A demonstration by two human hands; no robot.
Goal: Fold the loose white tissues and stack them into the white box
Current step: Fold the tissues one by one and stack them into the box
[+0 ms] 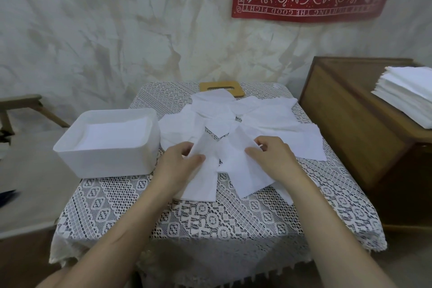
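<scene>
Several loose white tissues (pixel 257 121) lie spread and overlapping on the lace-covered table (pixel 210 220). The white box (pixel 102 161) stands at the table's left with folded tissues (pixel 114 133) stacked inside. My left hand (pixel 180 161) pinches the left edge of the nearest tissue (pixel 205 177) between thumb and fingers. My right hand (pixel 273 156) pinches the top edge of the tissue beside it (pixel 240 170), fingers curled over the paper. Both hands sit close together at the front of the pile.
A wooden lid with a slot (pixel 222 87) lies at the table's far edge, partly under tissues. A wooden cabinet (pixel 350 124) at the right carries a stack of white tissues (pixel 406 93). A wooden chair frame (pixel 23 105) stands at the left.
</scene>
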